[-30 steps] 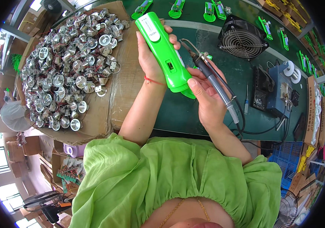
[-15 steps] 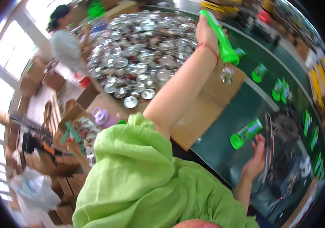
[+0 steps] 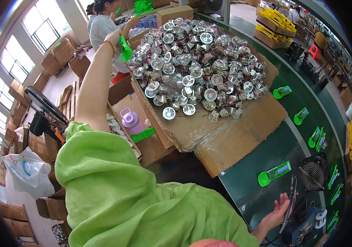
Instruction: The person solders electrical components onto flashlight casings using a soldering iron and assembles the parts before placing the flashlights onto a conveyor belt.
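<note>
My left hand (image 3: 113, 38) is stretched out past the left side of a big heap of silvery reflector cups (image 3: 192, 61). Its fingers are closed round a bright green flashlight housing (image 3: 125, 50). A small shiny reflector (image 3: 113, 71) dangles below it. At the lower right, my right hand (image 3: 275, 213) is palm up, fingers apart, with nothing visible in the palm. Right beside its fingertips is a thin soldering iron (image 3: 293, 192); whether they touch it I cannot tell. Just above that hand, another green flashlight housing (image 3: 274, 173) lies on the dark green bench (image 3: 246, 164).
Cardboard (image 3: 242, 136) lies under the heap. More green housings (image 3: 301, 116) line the belt at right. A small fan (image 3: 312, 175) stands beside the iron. A lilac bottle (image 3: 131, 120) is left of the heap. A person in white (image 3: 101, 29) works behind it.
My left hand has swung from the right of the heap to its far left, carrying the green flashlight housing and dangling reflector. The view has shifted; my right hand remains by the soldering iron.
</note>
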Tool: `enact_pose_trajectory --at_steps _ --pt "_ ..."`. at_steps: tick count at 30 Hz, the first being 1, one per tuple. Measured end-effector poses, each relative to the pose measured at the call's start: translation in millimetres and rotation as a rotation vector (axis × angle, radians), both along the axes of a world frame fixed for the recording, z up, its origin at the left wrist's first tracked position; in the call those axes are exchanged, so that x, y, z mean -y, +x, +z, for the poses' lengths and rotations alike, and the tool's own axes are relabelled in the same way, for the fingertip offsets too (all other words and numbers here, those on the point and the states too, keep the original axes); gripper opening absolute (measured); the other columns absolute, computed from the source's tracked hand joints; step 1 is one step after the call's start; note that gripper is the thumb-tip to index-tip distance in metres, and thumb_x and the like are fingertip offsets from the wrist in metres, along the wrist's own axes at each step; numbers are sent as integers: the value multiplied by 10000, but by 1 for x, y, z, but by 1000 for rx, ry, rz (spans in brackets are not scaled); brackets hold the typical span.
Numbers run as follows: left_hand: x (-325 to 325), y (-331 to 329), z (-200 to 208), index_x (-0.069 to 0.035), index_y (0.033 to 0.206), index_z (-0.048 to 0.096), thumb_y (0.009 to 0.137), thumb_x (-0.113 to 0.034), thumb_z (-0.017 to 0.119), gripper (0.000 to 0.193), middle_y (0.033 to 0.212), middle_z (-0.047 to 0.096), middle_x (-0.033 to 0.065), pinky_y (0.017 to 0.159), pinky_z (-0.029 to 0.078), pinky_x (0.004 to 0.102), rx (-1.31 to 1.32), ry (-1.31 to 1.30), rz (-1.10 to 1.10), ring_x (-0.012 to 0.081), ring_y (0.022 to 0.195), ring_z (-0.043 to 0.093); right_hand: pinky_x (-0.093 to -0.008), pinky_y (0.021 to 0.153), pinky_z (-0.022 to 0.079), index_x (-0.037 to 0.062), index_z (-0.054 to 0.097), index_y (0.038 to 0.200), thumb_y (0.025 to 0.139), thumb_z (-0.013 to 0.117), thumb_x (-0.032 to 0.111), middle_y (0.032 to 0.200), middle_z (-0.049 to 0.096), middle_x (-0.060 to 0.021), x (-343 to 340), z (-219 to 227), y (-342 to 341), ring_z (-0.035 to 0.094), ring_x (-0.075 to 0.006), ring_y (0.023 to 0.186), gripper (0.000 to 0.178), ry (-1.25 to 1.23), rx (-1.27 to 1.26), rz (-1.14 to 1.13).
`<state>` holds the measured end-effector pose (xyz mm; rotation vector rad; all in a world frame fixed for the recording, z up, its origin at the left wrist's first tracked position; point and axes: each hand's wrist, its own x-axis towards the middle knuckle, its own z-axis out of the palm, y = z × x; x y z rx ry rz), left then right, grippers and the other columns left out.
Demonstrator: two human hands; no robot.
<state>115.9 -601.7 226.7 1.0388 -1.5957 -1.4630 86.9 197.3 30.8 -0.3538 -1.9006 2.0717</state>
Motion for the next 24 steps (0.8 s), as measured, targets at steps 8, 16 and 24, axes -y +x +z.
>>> enact_pose_trajectory --at_steps 8,16,24 --pt "49 -26 -61 34 976 654 785 -341 680 422 807 645 102 626 494 382 585 -299 97 219 721 630 -240 705 470 -17 571 1122 968 487 224 1096 644 -102 6 -6 -7 625 -162 985 298 52 -6 -46" --pt "87 -69 -49 36 1229 549 793 -597 567 769 1105 622 199 898 428 372 492 -886 399 266 1053 581 -248 765 446 9 577 1143 976 472 272 1148 626 -84 -6 -17 -8 598 -149 1033 329 83 39 -39" --pt "63 -81 -64 -59 1186 573 969 -268 377 360 1101 601 146 903 438 383 1336 -1497 -163 264 1071 555 -302 782 463 -8 577 1157 979 436 287 1119 636 -116 -10 -21 0 617 -199 999 372 193 73 -105"
